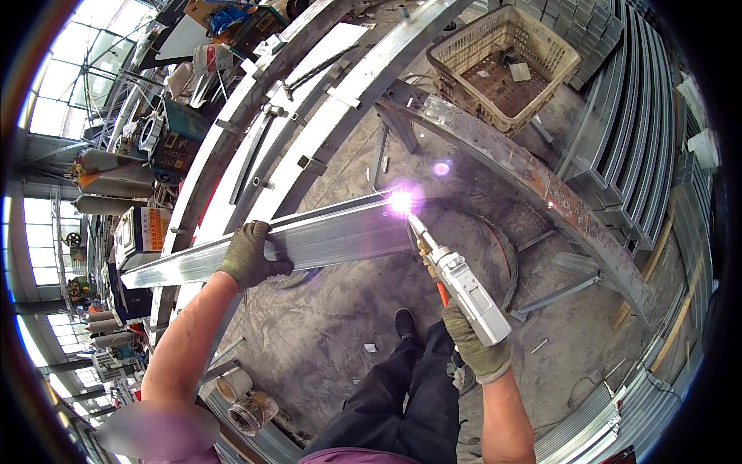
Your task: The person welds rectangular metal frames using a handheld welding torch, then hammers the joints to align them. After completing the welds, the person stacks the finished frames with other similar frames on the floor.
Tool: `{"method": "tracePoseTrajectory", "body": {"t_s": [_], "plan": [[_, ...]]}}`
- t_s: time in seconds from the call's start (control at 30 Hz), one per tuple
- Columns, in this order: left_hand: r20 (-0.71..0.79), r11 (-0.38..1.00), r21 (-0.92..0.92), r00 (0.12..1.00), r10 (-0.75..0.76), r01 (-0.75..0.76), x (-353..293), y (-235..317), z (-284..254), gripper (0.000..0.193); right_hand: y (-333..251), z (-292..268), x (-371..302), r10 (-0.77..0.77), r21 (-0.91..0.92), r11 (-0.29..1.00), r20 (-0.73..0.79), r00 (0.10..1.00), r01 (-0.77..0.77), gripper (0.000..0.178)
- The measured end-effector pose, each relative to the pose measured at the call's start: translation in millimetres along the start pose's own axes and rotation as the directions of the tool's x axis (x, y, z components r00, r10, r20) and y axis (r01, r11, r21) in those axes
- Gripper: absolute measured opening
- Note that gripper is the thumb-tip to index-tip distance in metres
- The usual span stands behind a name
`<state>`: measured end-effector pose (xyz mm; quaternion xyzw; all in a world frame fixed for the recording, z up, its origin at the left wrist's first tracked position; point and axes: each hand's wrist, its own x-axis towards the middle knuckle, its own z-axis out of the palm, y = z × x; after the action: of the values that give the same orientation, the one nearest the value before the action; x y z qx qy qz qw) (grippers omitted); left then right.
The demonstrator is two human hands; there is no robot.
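So I'm running the torch [456, 282] at the right end of the beam [309, 236], and the arc [401, 202] is flaring purple-white just right of the middle of the frame. Biggest worry, I reckon, is the beam shifting: my left hand [249, 255] is steadying it well away from the joint, so if my grip is slipping or I'm leaning on it, the end could be wandering off the rusty rail [541, 185] it's meeting and the bead would be going in crooked. Second one is the heat and spatter, since my forearms are bare above the gloves and my shoe [405, 322] is sitting right under the work in the lower middle. Also the torch tip is sitting very close to the arc, so any wobble could be dipping it in. Fingers: left ones are curling over the beam's top edge, thumb side underneath, clamping it snug. Right hand [475, 344] is wrapping tight around the torch's grip at lower right, fingers closed all the way; whether one is resting on a trigger, I can't tell. Basket [502, 62] is sitting up top, clear of it all.
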<state>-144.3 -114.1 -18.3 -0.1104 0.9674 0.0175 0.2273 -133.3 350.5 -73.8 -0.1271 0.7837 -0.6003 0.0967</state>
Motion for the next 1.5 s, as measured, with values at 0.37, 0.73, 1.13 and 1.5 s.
{"method": "tracePoseTrajectory", "body": {"t_s": [0.37, 0.73, 1.13, 1.5], "plan": [[0.036, 1.0, -0.023, 0.999, -0.019, 0.02, -1.5, 6.7, -7.5, 0.098, -1.8, -2.4, -0.3, -0.03, 0.052, 0.998, -0.02, 0.999, 0.031, 0.026], [0.035, 1.0, -0.019, 0.999, -0.023, 0.024, -1.2, 4.6, -5.4, 0.102, -2.9, -3.6, 0.3, -0.088, -0.059, 0.995, -0.028, 0.996, 0.086, 0.027], [-0.016, 1.0, -0.021, 1.0, 0.012, -0.013, -2.2, 0.5, -0.5, 0.096, -7.7, -1.0, -3.3, 0.139, 0.199, 0.97, 0.0, 0.99, -0.136, 0.024], [0.019, 1.0, -0.021, 1.0, -0.021, 0.022, -1.0, 3.9, -3.0, 0.097, 5.0, -1.5, -12.1, 0.038, 0.072, 0.997, -0.056, 0.998, -0.034, 0.023]]}}
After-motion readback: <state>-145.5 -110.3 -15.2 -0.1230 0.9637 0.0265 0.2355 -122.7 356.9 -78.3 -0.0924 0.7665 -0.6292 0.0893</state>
